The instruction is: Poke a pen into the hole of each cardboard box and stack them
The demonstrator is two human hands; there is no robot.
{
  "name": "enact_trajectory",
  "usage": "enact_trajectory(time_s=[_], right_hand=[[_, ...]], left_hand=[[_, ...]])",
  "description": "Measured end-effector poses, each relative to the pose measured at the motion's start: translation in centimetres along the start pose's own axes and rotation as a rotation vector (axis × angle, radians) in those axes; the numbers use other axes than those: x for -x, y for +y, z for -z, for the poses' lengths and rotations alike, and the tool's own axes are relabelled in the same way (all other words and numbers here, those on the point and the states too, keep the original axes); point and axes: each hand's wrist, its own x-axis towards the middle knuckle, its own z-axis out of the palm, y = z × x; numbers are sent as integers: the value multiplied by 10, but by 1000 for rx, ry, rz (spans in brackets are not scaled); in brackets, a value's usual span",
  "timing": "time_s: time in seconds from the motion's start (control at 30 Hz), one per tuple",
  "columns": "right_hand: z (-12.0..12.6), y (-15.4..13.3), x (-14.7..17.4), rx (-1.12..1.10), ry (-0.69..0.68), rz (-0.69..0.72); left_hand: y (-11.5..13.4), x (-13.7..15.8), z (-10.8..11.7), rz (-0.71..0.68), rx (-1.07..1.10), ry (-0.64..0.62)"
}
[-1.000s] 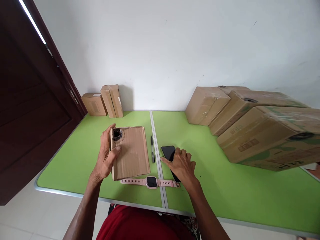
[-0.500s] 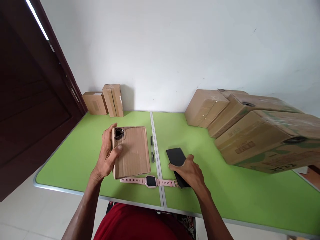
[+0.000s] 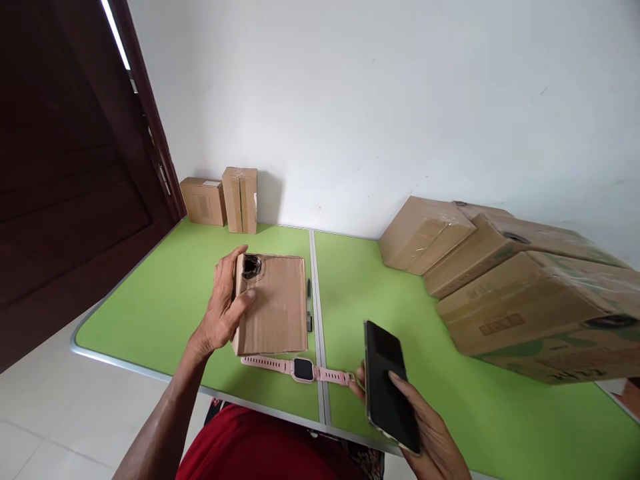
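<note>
My left hand grips the left side of a small cardboard box, its thumb across the top face. A ragged dark hole shows at the box's upper left corner. In my right hand is a black smartphone, tilted and lifted off the table, with the thumb on its screen and fingertips behind its left edge. Between the hands a pink smartwatch lies stretched flat near the front edge. A black pen lies just right of the box, partly covered by it.
The green folding table has a metal seam down its middle. Two small cartons stand at the back left by the dark door. Several larger cartons line the right side. A white wall rises behind.
My right hand has picked the phone up off the table and brought it nearer to me, tilted. My left hand still holds the box. The view has shifted slightly.
</note>
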Motion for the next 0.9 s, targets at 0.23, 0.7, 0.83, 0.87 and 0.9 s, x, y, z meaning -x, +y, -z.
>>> enact_trajectory(time_s=[0.23,0.7,0.83,0.87,0.9], right_hand=[[-41,-13,33,-198,-134,80],[-188,-33,71,27,-1011,-2],[-206,-20,49,71,-1140,-18],[-207,-17,45,80,-1157,-22],[-207,-15,42,80,-1163,-19]], left_hand=[[2,0,-1,-16,-23,-7],[4,1,1,-6,41,2],[4,2,2,-38,28,47],[4,2,1,-40,21,63],[3,2,1,-40,17,75]])
